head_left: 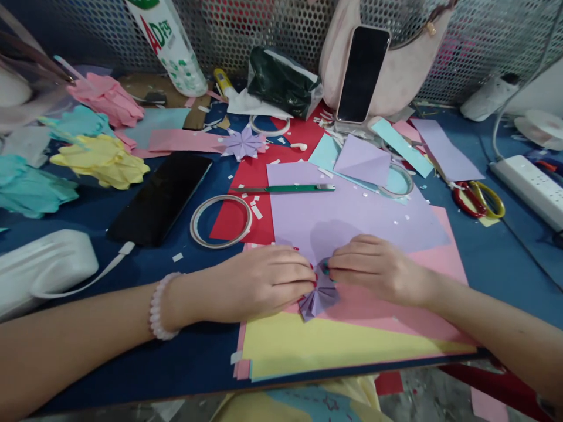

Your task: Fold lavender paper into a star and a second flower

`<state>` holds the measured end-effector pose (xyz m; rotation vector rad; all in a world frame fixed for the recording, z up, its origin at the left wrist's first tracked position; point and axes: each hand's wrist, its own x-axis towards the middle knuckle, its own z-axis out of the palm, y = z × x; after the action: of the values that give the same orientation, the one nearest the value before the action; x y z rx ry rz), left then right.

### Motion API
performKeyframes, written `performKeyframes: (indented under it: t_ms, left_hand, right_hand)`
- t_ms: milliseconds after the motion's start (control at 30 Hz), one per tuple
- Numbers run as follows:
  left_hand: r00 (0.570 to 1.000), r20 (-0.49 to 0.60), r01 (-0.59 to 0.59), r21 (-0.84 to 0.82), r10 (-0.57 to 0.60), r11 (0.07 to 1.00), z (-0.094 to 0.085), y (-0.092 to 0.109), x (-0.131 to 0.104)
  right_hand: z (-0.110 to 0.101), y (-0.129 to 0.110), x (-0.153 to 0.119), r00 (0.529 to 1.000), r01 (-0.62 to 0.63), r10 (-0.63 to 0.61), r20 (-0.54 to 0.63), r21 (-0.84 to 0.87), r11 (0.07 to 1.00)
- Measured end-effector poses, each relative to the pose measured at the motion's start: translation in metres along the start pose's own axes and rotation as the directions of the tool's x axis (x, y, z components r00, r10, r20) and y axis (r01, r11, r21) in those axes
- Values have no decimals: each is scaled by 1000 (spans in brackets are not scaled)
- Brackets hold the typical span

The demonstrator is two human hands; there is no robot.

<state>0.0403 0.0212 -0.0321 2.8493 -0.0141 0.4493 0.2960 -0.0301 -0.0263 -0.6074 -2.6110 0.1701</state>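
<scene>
Both hands meet over a small folded purple paper piece (320, 300) with fan-like pleats, above the stacked sheets. My left hand (272, 280) comes in from the left, fingers closed on the paper's upper left side. Opposite it, my right hand (378, 266) pinches the upper right side; its fingertips are partly hidden. Beneath lie a large purple sheet (352, 214), a pink sheet (422, 287) and a yellow sheet (308, 346). A finished-looking purple paper flower (244, 143) lies farther back. A green-handled craft knife (290, 189) rests across the purple and red sheets.
Left are a roll of tape (221, 221), a black phone (160, 199), a white charger (48, 264) with cable, and crumpled paper flowers (101, 161). Scissors (477, 199) and a power strip (534, 187) lie right. A propped phone (364, 73), pink bag (409, 64) and bottle (173, 50) stand behind.
</scene>
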Motion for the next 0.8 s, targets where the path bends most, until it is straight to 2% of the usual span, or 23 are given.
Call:
performKeyframes:
  t_ms: [267,500,667,800]
  left_hand:
    - [999,-39,-13,75,16,997,0,0,0]
    - [999,-24,-34,107,37,994,-3,0,0]
    - [999,-14,-37,74,38,997,-1,-2,-1]
    - [999,10,-42,76,41,996,-1,-3,-1]
  right_hand:
    - [-1,-1,4,999,44,-43,16,-63,997]
    - [-5,2,9,991,64,-54,123,-81,995]
    - [-6,2,12,988,142,-133,76,-136,980]
    - [-4,2,11,993,100,-94,68,-85,991]
